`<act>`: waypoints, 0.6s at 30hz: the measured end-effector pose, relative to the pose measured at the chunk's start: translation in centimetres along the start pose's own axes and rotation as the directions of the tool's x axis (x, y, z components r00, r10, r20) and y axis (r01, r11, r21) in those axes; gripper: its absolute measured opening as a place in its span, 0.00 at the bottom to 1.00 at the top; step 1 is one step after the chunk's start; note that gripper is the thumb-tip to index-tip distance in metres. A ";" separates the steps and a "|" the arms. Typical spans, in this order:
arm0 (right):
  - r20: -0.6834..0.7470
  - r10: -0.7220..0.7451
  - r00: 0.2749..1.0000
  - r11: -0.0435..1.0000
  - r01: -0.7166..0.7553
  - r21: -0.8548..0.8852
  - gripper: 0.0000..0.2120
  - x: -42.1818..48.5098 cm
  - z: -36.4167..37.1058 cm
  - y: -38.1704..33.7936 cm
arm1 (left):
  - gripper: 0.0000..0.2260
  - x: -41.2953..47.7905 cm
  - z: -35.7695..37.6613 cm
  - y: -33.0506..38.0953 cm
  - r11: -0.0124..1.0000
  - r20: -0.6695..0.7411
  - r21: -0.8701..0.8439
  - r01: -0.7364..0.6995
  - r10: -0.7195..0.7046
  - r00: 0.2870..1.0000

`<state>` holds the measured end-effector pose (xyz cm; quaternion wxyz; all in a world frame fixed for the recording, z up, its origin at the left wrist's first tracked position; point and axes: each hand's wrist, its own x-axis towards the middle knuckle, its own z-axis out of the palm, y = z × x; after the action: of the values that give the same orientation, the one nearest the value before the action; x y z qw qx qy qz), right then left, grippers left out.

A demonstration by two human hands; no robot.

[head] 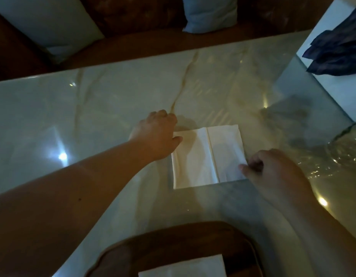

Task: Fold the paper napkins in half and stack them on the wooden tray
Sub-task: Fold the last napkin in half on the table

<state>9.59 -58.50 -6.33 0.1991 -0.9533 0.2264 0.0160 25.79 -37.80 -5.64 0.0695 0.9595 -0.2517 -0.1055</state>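
The open napkin lies flat mid-table, its crease running from the near edge toward the far edge, with the left hand curled on its left edge and the right hand pinching its near-right corner, ready to fold leftward.

- One white paper napkin lying opened flat on the table, a crease down its middle.
- One folded white paper napkin in the tray, partly cut off by the lower edge of the view.
- One dark brown wooden tray with rounded corners.
- One glossy, pale marble-patterned table.
- Two bare hands: left hand, right hand.
- Two pale blue cushions beyond the table.
- One crumpled dark blue cloth.
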 end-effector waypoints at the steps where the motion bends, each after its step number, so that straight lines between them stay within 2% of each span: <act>1: 0.009 -0.011 1.000 1.000 0.011 0.006 0.10 0.2 0.0 0.2 | 0.18 0.1 0.0 0.1 1.000 0.000 0.023 -0.006 0.006 1.000; 5: -0.008 -0.012 1.000 0.994 0.013 0.110 0.10 1.6 -0.7 0.1 | 0.11 -0.7 -0.3 0.5 0.999 0.041 0.036 0.040 -0.042 0.998; 9: -0.063 -0.052 0.997 0.978 0.064 0.199 0.08 4.2 -1.3 -1.3 | 0.09 -3.8 0.0 0.5 0.994 0.039 -0.066 0.092 -0.090 0.995; 13: -0.018 -0.176 0.984 0.964 0.176 0.201 0.04 6.9 -1.9 -3.5 | 0.08 -7.3 0.5 0.8 0.982 0.019 -0.112 0.152 -0.151 0.988; 18: 0.040 -0.346 0.937 0.924 0.333 0.186 0.02 8.7 -1.7 -5.8 | 0.09 -10.5 1.2 2.1 0.993 0.033 -0.046 0.105 -0.103 0.994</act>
<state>19.86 -58.08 -3.65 0.2904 -0.9556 0.0508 -0.0043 15.57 -34.50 -4.67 0.0828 0.9677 -0.1997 -0.1295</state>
